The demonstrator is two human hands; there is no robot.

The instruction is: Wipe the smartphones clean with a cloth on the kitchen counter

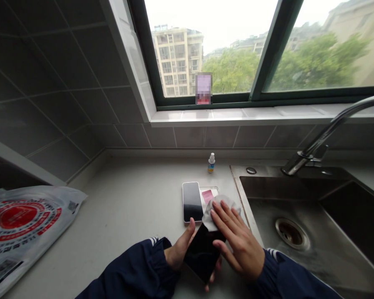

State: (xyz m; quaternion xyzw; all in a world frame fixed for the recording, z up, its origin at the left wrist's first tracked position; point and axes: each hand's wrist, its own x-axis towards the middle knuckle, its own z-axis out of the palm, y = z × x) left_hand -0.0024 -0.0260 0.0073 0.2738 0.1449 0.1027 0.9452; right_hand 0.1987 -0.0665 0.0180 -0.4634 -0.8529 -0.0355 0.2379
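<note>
My left hand [182, 251] grips a black-screened phone [202, 253] from below, thumb on its left edge, just above the counter. My right hand [237, 236] lies on the phone's upper end with fingers stretched flat, pressing a white cloth [220, 209] against the screen. A second phone [192, 201] lies face up on the counter just beyond, next to a clear case with a pink card [208, 194]. A small bottle [211, 162] with a white cap stands further back.
A steel sink [299, 216] with a drain and a curved tap [327, 133] fills the right side. A white plastic bag with red print [21, 224] lies at the left. Grey tiled walls and a window ledge [252, 116] close the back.
</note>
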